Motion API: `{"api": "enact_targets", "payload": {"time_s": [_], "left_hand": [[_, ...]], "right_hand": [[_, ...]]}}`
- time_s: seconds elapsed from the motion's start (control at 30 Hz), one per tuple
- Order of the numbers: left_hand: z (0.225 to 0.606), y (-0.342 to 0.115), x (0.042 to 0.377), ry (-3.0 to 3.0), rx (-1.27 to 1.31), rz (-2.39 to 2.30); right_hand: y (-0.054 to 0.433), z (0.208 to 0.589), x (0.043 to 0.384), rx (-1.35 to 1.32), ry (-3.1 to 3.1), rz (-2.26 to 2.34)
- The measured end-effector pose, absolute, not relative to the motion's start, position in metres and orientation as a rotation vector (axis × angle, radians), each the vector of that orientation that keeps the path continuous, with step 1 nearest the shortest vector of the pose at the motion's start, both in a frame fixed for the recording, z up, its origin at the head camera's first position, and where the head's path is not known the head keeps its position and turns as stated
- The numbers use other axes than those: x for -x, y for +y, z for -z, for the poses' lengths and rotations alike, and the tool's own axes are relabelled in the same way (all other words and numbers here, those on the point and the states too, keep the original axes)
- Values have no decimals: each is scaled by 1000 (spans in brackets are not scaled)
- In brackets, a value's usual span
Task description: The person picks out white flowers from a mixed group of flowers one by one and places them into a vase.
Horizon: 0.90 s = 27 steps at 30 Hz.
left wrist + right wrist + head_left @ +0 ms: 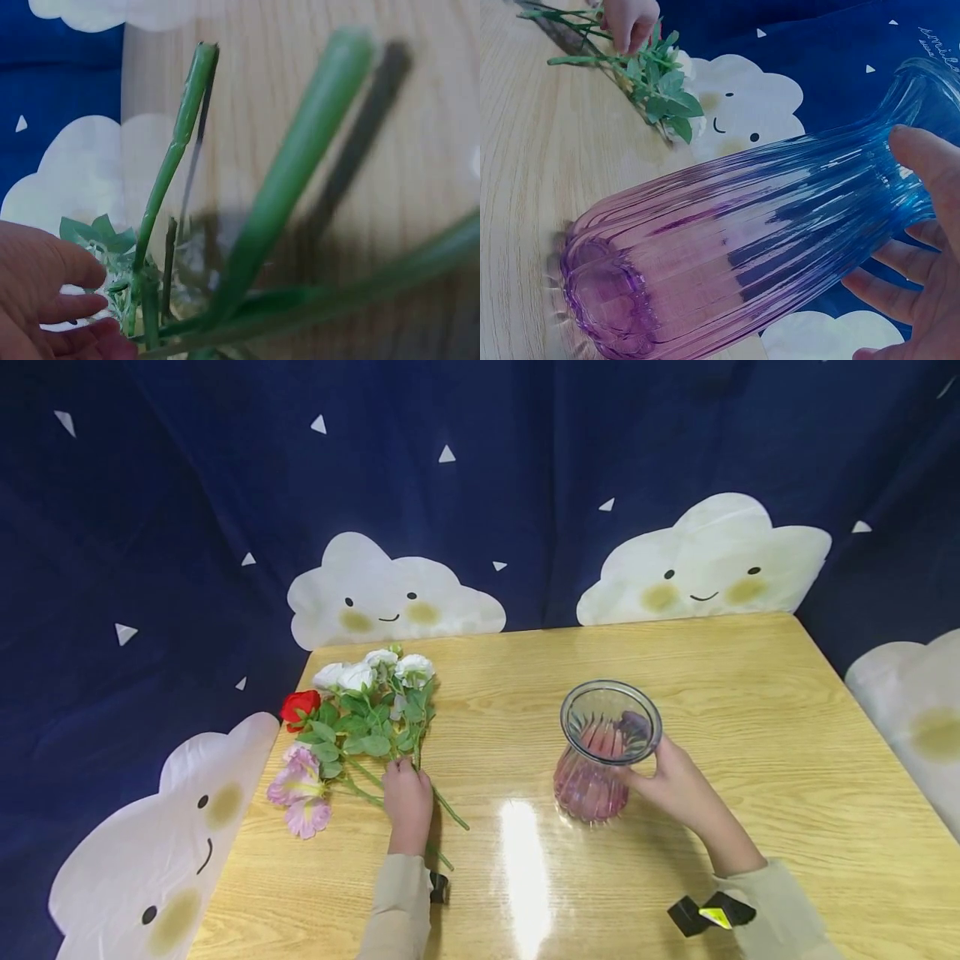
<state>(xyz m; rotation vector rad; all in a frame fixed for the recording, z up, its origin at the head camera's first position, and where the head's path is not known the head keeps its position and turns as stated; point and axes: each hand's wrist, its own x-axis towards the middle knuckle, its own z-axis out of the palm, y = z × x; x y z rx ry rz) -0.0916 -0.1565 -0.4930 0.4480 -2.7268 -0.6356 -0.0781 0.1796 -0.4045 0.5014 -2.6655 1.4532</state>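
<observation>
My right hand [667, 777] grips a ribbed glass vase [592, 781] by its neck from the right. The vase has a wide round rim and shades from blue at the top to purple-pink at the base [604, 300]; it tilts in the head view. In the right wrist view, the thumb [922, 154] lies along the neck, with fingers on the far side. My left hand [408, 797] is among the green stems [274, 199] of artificial flowers, its fingers bent. The left wrist view has its fingertips beside the stems, but whether they pinch one is unclear.
White flowers [356, 677], a red rose [302, 707] and pink flowers [303, 789] lie at the left of the wooden table [495, 710]. A dark blue curtain [487, 468] with white clouds hangs behind and beside it.
</observation>
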Motion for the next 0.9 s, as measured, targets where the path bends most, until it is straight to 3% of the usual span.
{"api": "enact_targets", "payload": {"time_s": [0.33,0.9], "left_hand": [[493,-174,92,-2851,-533,457],[472,-176,96,-2926,-549,853]], "right_hand": [[179,407,77,-499,-2658,-1449],[178,407,76,-482,-2672,-1436]]}}
